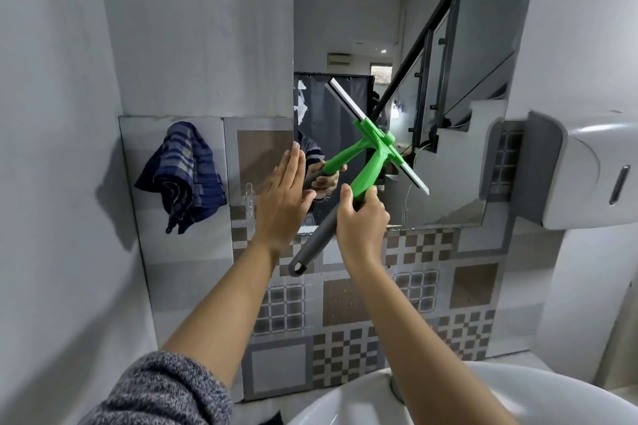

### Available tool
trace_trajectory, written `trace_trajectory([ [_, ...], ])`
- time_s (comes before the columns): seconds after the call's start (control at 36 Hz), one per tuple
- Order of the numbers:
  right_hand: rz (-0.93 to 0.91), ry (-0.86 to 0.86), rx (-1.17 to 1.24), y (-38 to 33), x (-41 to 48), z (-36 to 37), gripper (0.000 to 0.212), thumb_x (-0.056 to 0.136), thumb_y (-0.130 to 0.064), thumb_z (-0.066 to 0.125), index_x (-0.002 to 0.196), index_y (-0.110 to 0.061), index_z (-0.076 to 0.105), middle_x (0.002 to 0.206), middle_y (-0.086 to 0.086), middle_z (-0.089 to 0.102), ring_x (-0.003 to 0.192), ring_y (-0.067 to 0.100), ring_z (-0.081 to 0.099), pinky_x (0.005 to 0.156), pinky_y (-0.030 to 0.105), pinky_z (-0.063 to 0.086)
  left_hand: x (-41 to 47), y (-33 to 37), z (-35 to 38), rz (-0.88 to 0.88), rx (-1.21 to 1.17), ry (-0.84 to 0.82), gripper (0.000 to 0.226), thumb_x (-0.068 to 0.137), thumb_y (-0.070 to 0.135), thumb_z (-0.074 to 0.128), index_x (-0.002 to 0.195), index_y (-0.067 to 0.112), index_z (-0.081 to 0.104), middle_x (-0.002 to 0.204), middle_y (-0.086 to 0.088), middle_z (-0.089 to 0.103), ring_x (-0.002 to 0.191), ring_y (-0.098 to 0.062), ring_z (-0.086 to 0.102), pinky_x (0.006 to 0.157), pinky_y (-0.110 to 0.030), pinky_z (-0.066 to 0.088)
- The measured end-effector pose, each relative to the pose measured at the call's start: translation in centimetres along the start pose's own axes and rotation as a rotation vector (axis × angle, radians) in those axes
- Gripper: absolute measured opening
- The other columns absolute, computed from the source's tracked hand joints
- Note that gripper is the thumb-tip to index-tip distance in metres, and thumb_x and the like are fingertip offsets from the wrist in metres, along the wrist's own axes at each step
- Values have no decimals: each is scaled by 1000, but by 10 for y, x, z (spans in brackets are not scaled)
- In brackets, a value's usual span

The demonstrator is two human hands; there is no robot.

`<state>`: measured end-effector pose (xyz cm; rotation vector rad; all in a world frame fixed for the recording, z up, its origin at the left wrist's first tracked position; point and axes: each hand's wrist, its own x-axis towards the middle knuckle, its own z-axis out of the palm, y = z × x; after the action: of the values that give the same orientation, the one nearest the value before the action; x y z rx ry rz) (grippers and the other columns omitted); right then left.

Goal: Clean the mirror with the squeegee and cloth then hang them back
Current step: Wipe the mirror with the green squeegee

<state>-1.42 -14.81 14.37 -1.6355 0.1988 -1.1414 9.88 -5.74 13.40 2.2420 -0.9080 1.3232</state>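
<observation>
My right hand (362,217) is shut on the squeegee (371,169), gripping where the green neck meets the grey handle. The squeegee's blade lies slanted against the mirror (448,134), running from upper left to lower right. My left hand (284,197) is flat with fingers together, palm pressed at the mirror's lower left edge. A blue checked cloth (183,172) hangs on the tiled wall to the left of the mirror. A small clear hook (249,190) sits on the tile between the cloth and my left hand.
A white dispenser (580,169) sticks out from the wall at the right, beside the mirror. A white basin (552,400) lies below at the bottom right. Patterned tiles (345,314) cover the wall under the mirror.
</observation>
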Motion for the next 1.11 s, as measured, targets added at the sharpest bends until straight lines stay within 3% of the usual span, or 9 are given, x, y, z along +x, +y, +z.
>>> trace_trajectory([
  [0.14, -56, -66, -51, 5, -4, 1, 12, 95, -23, 51, 94, -12, 44, 56, -3, 43, 39, -4, 46, 37, 12, 34, -6, 0, 4, -9, -5, 6, 72, 88, 22, 60, 144, 1, 19, 154, -13, 17, 142, -23, 15, 113, -38, 27],
  [0.25, -91, -119, -148, 15, -5, -6, 31, 95, -27, 49, 110, 0, 48, 57, -5, 46, 39, 2, 45, 38, 16, 37, -12, 1, 6, -45, 2, -22, 70, 92, 27, 54, 146, 5, 15, 156, -9, 10, 143, -21, 11, 115, -37, 23],
  [0.42, -177, -207, -363, 32, 0, -29, 48, 96, -30, 47, 134, -4, 35, 60, 1, 53, 51, 17, 53, 47, 40, 50, -21, 9, 13, -168, -22, -5, 62, 95, 26, 46, 146, 10, 13, 156, -5, 11, 143, -20, 10, 115, -41, 21],
  [0.58, -303, -274, -572, 42, 18, -59, 54, 96, -26, 48, 141, -4, 29, 69, 2, 55, 53, 17, 47, 45, 30, 35, -30, 22, 29, -302, -30, 74, 59, 96, 29, 43, 145, 8, 20, 153, -11, 22, 140, -28, 23, 107, -34, 28],
  [0.75, -416, -339, -778, 42, 47, -98, 54, 96, -30, 46, 143, -9, 27, 89, 9, 64, 64, 22, 50, 52, 33, 41, -34, 32, 43, -350, -43, 124, 58, 96, 26, 45, 145, 5, 21, 152, -14, 23, 140, -28, 22, 113, -35, 22],
  [1.03, -564, -386, -1006, 40, 94, -149, 54, 95, -33, 46, 143, -16, 28, 96, 10, 63, 67, 24, 46, 54, 31, 36, -35, 47, 53, -438, -57, 188, 53, 98, 22, 41, 144, 3, 20, 152, -17, 21, 140, -29, 21, 112, -35, 23],
  [1.11, -585, -393, -1021, 43, 108, -165, 52, 95, -32, 47, 142, -16, 30, 97, 10, 64, 70, 28, 54, 54, 32, 39, -33, 50, 54, -450, -24, 190, 54, 99, 23, 41, 144, 3, 20, 153, -17, 19, 140, -30, 21, 112, -33, 21],
])
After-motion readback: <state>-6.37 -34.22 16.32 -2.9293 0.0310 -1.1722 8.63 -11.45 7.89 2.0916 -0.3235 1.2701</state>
